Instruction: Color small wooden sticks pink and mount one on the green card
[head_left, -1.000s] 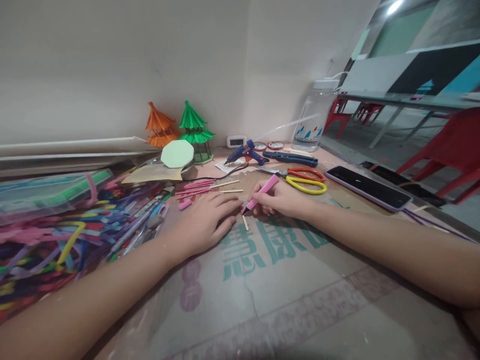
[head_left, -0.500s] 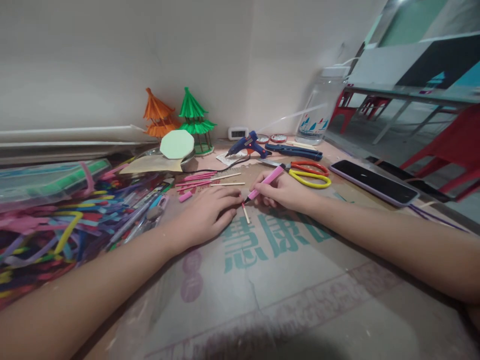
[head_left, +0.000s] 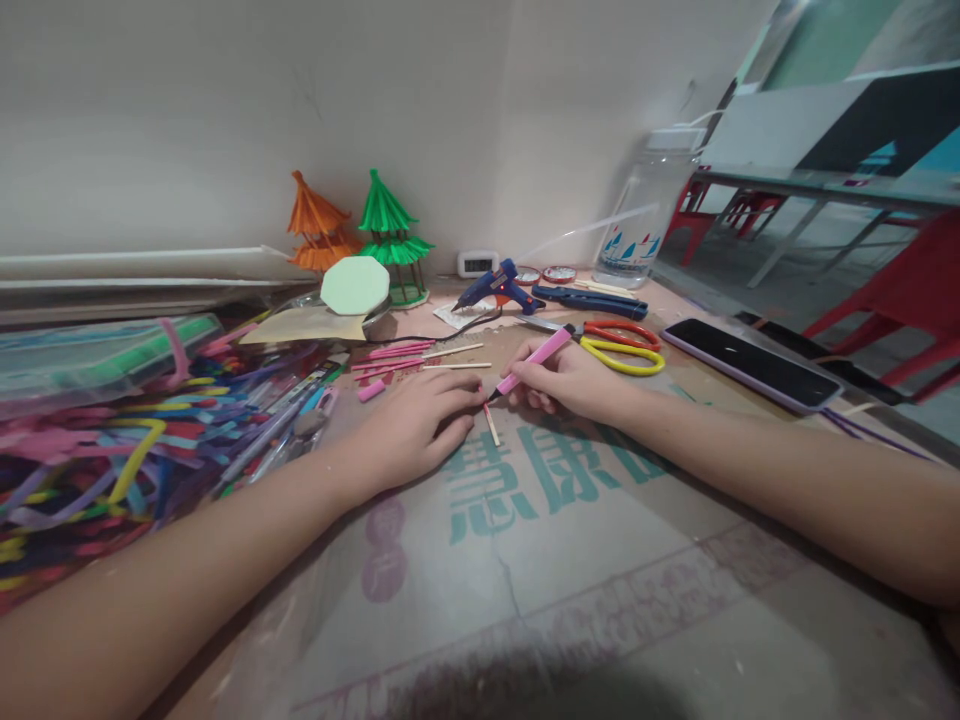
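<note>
Right hand [head_left: 559, 382]: clamped on a pink felt-tip marker [head_left: 541, 358] in a writing grip, dark tip down at the far end of a thin pale wooden stick [head_left: 493, 428], which is partly coloured pink. The stick lies on the brown cardboard sheet [head_left: 600, 610] between the two hands. Left hand [head_left: 420, 420]: palm down, fingers extended, fingertips beside the stick's far end (cannot tell whether they pin it). A short pink marker cap [head_left: 372, 391] lies just beyond its knuckles, near a group of thin pink-coloured sticks [head_left: 390, 365].

Containers: at far left, a long clear plastic case [head_left: 75, 395] shows bright green material inside; a fuzzy pink strip crosses its right end. Against the wall, a tall clear bottle with a white lid [head_left: 637, 215]; contents cannot be told.

Writing: the cardboard bears large teal characters, 慧康, then another partly covered by the right forearm. Two purple discs to the left carry characters too blurred to read. Bottle print: red and blue sailboats. White digital timer [head_left: 478, 263]: digits illegible.
</note>
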